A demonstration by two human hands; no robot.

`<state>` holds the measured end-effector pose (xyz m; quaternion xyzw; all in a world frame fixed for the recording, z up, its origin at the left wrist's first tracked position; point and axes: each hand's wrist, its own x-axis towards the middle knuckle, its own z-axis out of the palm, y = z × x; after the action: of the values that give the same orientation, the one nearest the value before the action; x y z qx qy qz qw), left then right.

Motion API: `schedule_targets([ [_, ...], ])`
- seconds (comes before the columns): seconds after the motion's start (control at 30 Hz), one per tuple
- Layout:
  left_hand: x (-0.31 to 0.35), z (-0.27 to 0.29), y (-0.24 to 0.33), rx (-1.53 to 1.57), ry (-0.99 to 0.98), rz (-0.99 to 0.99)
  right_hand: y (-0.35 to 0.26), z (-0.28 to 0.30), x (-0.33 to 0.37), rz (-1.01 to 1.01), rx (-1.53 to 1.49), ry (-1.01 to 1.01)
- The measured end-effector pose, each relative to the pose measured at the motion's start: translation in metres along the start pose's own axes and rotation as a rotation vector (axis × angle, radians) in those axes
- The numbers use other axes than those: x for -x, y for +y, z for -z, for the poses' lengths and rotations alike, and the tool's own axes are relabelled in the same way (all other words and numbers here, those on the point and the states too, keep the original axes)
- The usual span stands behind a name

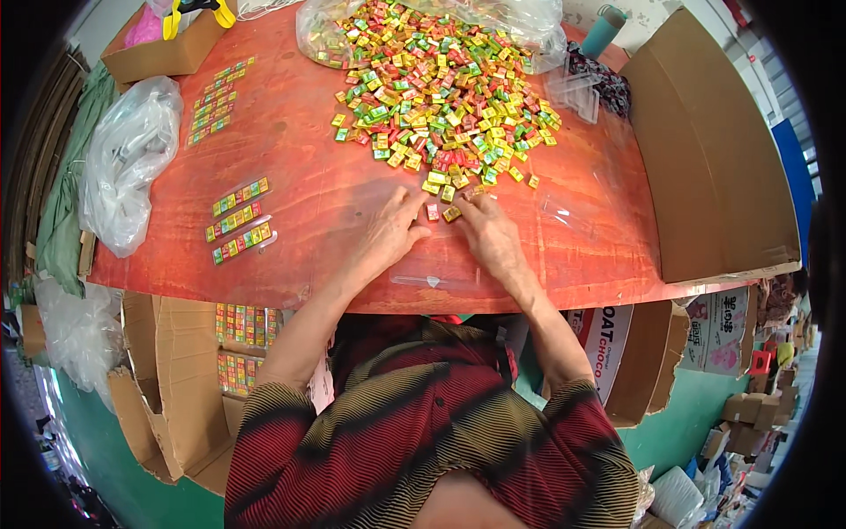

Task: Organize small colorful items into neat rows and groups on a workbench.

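Small wrapped pieces in yellow, green and red form a big pile (449, 97) on the red table. At the pile's near edge, my left hand (395, 227) lies with fingers stretched forward and thumb apart, holding nothing I can see. My right hand (490, 236) reaches in from the other side, fingers spread by a few loose pieces and touching some of them. Between the hands sit a red piece (432, 212) and a gold piece (451, 213). A clear plastic strip tray (432, 282) lies between my forearms, close to the table's front edge.
Filled strips (239, 218) lie at the left, with more rows (214, 110) behind. A plastic bag (132, 163) rests at the left edge. Large cardboard (714, 159) stands at right, near a teal bottle (604, 32). Below, an open carton (189, 379) holds packed strips.
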<state>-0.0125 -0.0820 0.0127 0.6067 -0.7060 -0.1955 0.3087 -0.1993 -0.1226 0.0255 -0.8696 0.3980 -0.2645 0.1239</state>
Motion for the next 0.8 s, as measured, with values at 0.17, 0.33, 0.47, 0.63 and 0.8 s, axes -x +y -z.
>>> schedule_targets([
  [0.17, -0.009, -0.012, 0.007, 0.046, -0.045, -0.043, -0.008, -0.022, 0.005, -0.134, 0.121, -0.019],
  [0.33, -0.008, -0.017, 0.012, 0.062, -0.077, -0.025, -0.009, -0.024, 0.013, -0.039, 0.042, 0.016],
  [0.47, -0.008, -0.010, 0.021, 0.050, -0.085, -0.044, 0.000, -0.001, 0.011, -0.071, -0.119, -0.021],
  [0.63, -0.011, -0.018, 0.020, 0.072, -0.054, -0.124, 0.007, 0.007, -0.004, -0.054, 0.128, -0.154],
  [0.8, -0.010, -0.025, 0.019, 0.043, -0.037, -0.158, 0.010, -0.001, 0.011, -0.101, 0.036, -0.121],
])
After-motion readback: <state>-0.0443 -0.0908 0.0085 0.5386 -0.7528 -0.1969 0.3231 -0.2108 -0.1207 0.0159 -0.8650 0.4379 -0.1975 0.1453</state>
